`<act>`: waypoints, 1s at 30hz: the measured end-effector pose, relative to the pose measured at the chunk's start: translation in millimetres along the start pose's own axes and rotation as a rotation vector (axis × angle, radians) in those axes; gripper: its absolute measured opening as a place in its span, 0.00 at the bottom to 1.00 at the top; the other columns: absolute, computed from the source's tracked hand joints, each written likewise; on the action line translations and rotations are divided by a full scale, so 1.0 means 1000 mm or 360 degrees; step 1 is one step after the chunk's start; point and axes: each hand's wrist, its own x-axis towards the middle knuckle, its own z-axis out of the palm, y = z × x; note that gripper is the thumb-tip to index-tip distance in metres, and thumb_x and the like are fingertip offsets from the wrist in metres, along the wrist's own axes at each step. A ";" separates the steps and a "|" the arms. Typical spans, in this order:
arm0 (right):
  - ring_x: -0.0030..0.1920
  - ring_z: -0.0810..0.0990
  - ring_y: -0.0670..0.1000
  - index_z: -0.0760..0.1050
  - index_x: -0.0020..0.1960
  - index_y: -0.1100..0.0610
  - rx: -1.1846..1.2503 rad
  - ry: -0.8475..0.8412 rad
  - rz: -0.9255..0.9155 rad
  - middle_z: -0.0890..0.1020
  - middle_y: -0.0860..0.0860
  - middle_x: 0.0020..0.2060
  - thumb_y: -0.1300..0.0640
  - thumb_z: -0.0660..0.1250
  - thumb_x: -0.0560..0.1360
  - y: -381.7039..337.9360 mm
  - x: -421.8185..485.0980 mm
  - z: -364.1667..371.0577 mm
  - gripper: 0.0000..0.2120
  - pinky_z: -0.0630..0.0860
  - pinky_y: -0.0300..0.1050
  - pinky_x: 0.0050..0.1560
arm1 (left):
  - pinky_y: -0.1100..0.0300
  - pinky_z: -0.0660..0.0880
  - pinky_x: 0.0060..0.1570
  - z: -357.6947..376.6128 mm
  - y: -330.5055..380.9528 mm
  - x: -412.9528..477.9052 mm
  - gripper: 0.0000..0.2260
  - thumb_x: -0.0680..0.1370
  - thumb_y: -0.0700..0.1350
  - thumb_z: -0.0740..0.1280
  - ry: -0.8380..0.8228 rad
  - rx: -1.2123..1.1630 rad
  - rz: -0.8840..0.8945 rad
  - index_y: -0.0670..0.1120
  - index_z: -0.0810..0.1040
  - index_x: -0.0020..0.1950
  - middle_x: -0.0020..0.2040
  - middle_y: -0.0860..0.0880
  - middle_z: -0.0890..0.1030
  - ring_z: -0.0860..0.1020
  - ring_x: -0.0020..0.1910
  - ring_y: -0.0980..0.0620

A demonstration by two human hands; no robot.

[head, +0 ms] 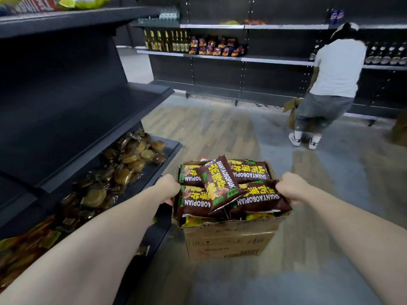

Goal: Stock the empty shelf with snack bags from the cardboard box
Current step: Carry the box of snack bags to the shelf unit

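A cardboard box (229,238) stands on the floor in front of me, heaped with several brown snack bags (218,188) printed with yellow letters. My left hand (168,187) grips the box's left side, fingers curled under a bag's edge. My right hand (290,188) holds the right side, closed on the end of a brown bag and the box rim. The empty dark shelf (88,111) runs along my left at about chest height.
Below the empty shelf, a lower shelf (171,148) carries wrapped brown pastries and orange packs. Across the aisle, far shelves hold bottles (167,40) and snack packs. A person (330,84) in a white shirt stands at the right by those shelves.
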 end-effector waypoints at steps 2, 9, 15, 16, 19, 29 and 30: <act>0.18 0.76 0.51 0.71 0.35 0.61 -0.0026 -0.0018 -0.0036 0.77 0.56 0.24 0.61 0.57 0.72 -0.008 0.031 -0.007 0.09 0.66 0.36 0.21 | 0.50 0.80 0.31 0.000 0.013 0.020 0.07 0.80 0.38 0.54 0.0005 -0.0054 -0.0057 0.38 0.71 0.51 0.51 0.37 0.81 0.82 0.44 0.40; 0.32 0.78 0.57 0.68 0.35 0.59 -0.0108 -0.0024 -0.0183 0.78 0.57 0.35 0.59 0.59 0.74 -0.041 0.121 -0.030 0.10 0.67 0.40 0.26 | 0.43 0.80 0.48 -0.005 0.046 0.079 0.11 0.80 0.36 0.54 0.0046 -0.0265 -0.0219 0.40 0.71 0.40 0.49 0.39 0.81 0.82 0.49 0.39; 0.26 0.76 0.54 0.68 0.34 0.59 -0.0183 -0.0086 -0.0249 0.77 0.58 0.32 0.59 0.58 0.74 -0.085 0.189 -0.035 0.11 0.66 0.39 0.24 | 0.43 0.80 0.42 -0.016 0.059 0.138 0.11 0.81 0.37 0.53 0.0026 -0.0454 -0.0389 0.39 0.72 0.43 0.44 0.39 0.82 0.82 0.42 0.42; 0.26 0.76 0.54 0.68 0.34 0.59 -0.0185 -0.0096 -0.0251 0.78 0.58 0.30 0.59 0.58 0.74 -0.093 0.202 -0.033 0.11 0.66 0.38 0.24 | 0.43 0.80 0.42 -0.019 0.059 0.152 0.12 0.81 0.37 0.51 0.0014 -0.0513 -0.0415 0.39 0.72 0.44 0.43 0.39 0.81 0.82 0.42 0.42; 0.23 0.78 0.54 0.70 0.34 0.60 -0.0171 -0.0116 -0.0247 0.77 0.57 0.25 0.59 0.58 0.72 -0.115 0.240 -0.022 0.10 0.67 0.37 0.22 | 0.46 0.80 0.35 -0.027 0.060 0.190 0.12 0.81 0.38 0.49 0.0008 -0.0550 -0.0461 0.40 0.71 0.45 0.41 0.41 0.80 0.81 0.37 0.43; 0.33 0.79 0.57 0.68 0.34 0.58 -0.0171 -0.0151 -0.0218 0.78 0.57 0.34 0.57 0.58 0.71 -0.165 0.330 0.007 0.08 0.77 0.45 0.42 | 0.43 0.79 0.41 -0.033 0.067 0.273 0.17 0.82 0.42 0.45 0.0054 -0.0658 -0.0597 0.39 0.71 0.58 0.53 0.38 0.79 0.80 0.46 0.41; 0.36 0.79 0.58 0.67 0.35 0.58 -0.0177 -0.0159 -0.0226 0.78 0.57 0.35 0.57 0.58 0.71 -0.170 0.338 0.008 0.07 0.78 0.46 0.45 | 0.41 0.78 0.46 -0.034 0.069 0.279 0.18 0.82 0.43 0.45 0.0071 -0.0658 -0.0615 0.38 0.71 0.61 0.56 0.37 0.78 0.80 0.51 0.40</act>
